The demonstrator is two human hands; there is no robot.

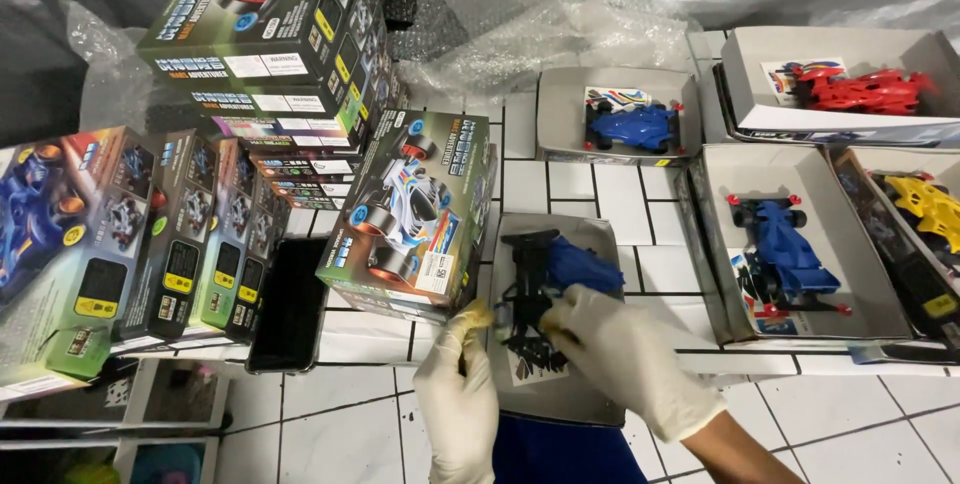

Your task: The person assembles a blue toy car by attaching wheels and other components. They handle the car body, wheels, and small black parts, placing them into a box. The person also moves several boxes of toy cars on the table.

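Head view showed the white-gloved right hand (625,359) closed on a black toy-car chassis with blue plastic body (550,284) over a grey cardboard tray (560,394); the gloved left hand (458,384), fingers curled, pinched its near edge. A slipping glove could have dropped it beside the tray.

Both hands wear pale, cream-coloured gloves. The left hand (458,394) enters from the bottom edge, fingers pointing upward, fingertips curled inward with yellowish staining at the tips. The right hand (625,359) enters from the lower right on a bare forearm, angled toward the upper left, palm down, fingers bent in a closed grip. The two hands sit just beside each other.
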